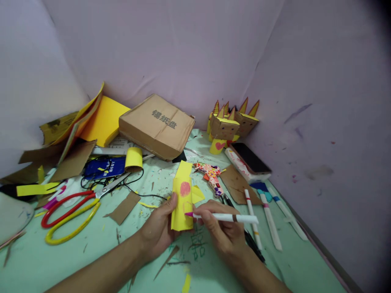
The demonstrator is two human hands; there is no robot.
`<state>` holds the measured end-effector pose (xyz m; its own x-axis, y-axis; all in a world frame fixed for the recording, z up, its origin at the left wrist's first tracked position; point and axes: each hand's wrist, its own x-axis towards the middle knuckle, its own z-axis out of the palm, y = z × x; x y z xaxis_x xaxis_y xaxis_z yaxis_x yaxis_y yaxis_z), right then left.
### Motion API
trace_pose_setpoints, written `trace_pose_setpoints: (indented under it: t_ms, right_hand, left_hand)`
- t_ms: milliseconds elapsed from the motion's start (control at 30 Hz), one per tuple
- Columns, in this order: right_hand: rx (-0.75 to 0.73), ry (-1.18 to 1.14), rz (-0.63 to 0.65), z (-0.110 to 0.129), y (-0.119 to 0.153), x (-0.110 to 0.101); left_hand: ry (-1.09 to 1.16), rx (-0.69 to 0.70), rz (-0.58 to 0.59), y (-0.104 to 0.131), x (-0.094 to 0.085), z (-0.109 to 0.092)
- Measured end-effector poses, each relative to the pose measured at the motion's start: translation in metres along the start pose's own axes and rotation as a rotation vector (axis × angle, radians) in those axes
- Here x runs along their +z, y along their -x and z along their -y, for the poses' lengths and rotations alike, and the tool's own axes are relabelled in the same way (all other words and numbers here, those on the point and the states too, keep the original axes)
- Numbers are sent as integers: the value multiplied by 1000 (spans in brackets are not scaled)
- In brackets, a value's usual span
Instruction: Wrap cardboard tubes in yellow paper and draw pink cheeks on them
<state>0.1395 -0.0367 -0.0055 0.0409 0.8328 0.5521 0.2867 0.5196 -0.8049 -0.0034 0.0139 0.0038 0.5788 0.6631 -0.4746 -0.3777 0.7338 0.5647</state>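
"What are you getting on the feed?"

"A pale green worktop [55, 264], a cardboard box [152, 130] towards its far edge, then two bare hands towards its near edge. I judge the step to be colouring: I'd have the left hand [157, 230] steady the yellow paper [180, 203] without denting it, and the right hand [224, 232] make short, light strokes."

"And the paper, against the fingers?"

"Held above the worktop, nearer its near edge than its far one. The left thumb presses the paper's left side, the other fingers behind it (mostly hidden, so I can't tell their spread). The right thumb and fingers are pinched closed round a marker [226, 217], just beside the paper's right side. Its pink tip [188, 214] is at the paper, below a pink patch [185, 189]."
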Motion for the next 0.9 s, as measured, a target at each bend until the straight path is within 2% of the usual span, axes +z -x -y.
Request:
trace_pose_setpoints:
  t_ms: [100, 300, 433, 567, 733, 900]
  right_hand:
    - [29, 2, -66, -1, 0, -1]
    - [50, -38, -16, -2, 0, 0]
    - [51, -26, -86, -3, -1, 0]
    - [67, -51, -21, -2, -1, 0]
    - [86, -50, -79, -3, -1, -1]
    - [85, -62, -15, -2, -1, 0]
  left_hand:
    - [1, -1, 8, 0, -1, 0]
    - [-7, 10, 2, 1, 0, 0]
    - [-1, 3, 40, 0, -1, 0]
    - [-4, 8, 18, -1, -3, 2]
    - [-8, 5, 26, -1, -4, 2]
    - [6, 9, 7, -1, -2, 2]
